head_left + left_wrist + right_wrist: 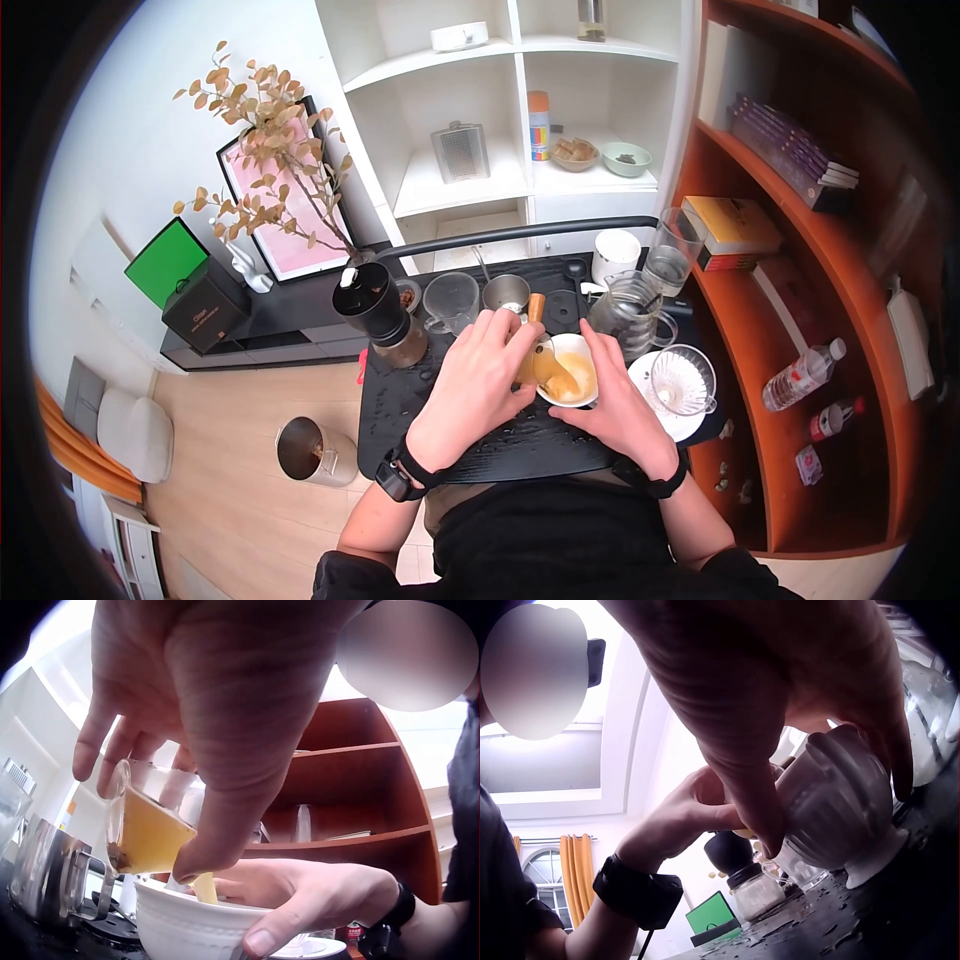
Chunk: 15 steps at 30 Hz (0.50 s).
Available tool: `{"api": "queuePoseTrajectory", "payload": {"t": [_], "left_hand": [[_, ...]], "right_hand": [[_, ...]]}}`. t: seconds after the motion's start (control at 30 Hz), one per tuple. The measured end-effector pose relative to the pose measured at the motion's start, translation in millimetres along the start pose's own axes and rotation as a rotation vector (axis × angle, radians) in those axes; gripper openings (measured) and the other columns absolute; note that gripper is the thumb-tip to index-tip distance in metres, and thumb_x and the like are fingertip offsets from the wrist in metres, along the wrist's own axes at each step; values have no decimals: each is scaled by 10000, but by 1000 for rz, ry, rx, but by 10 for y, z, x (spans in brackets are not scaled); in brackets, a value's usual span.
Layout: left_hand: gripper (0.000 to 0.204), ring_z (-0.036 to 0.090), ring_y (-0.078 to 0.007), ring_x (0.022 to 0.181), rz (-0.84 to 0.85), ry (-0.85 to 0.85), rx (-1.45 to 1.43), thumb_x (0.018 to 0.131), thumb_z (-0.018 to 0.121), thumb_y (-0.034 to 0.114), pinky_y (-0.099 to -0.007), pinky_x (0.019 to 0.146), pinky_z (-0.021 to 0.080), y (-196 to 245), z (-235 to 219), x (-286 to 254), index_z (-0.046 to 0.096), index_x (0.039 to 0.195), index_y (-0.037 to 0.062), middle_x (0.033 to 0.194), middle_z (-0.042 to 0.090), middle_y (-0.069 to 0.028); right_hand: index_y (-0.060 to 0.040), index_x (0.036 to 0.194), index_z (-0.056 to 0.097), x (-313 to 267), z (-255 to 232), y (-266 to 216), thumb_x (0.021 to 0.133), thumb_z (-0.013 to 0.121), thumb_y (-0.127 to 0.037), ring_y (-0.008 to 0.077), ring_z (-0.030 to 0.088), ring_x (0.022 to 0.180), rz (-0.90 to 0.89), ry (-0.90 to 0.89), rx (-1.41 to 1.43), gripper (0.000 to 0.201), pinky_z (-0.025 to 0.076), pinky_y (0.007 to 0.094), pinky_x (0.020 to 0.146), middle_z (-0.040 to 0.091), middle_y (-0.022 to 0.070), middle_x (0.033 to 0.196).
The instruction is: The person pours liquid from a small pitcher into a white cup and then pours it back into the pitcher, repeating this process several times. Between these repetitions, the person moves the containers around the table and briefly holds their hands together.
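Note:
A small clear glass (154, 832) of yellow-brown liquid is in my left hand (475, 365), its thumb and fingers gripping the sides. The glass tilts over a white ribbed cup (195, 930), and a yellow stream runs from its lip into the cup. Light-brown, frothy liquid (568, 380) shows inside the cup. My right hand (625, 405) holds the cup from its right, the thumb on the near side and the fingers on the far side. The cup's foot stands on the wet black tray table (470, 440).
Behind my left hand stand a coffee grinder (375, 305), a glass mug (450, 303) and a steel pitcher (505, 291). To the right are a glass carafe (630, 315), a white mug (615, 255), a tall glass (672, 252) and a ribbed glass dripper (683, 380) on a white plate (665, 432).

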<state>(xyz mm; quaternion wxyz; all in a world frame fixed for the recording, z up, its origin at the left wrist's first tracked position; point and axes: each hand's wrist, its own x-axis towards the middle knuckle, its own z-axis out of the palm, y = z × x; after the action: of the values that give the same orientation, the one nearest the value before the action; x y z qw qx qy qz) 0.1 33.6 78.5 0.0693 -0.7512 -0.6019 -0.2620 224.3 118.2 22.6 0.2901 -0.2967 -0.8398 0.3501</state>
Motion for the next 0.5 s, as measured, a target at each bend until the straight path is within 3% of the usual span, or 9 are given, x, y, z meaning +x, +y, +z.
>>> {"api": "queuePoseTrajectory", "payload": {"t": [0.5], "left_hand": [[685, 618, -383, 1273, 100, 67, 34, 785, 858, -32, -500, 1092, 555, 45, 74, 21, 733, 1444, 107, 1327, 611, -144]], "right_hand": [[8, 1826, 275, -6, 35, 38, 852, 1023, -173, 433, 545, 1584, 41, -1, 54, 1242, 489, 478, 1296, 447, 242, 1716]]}}
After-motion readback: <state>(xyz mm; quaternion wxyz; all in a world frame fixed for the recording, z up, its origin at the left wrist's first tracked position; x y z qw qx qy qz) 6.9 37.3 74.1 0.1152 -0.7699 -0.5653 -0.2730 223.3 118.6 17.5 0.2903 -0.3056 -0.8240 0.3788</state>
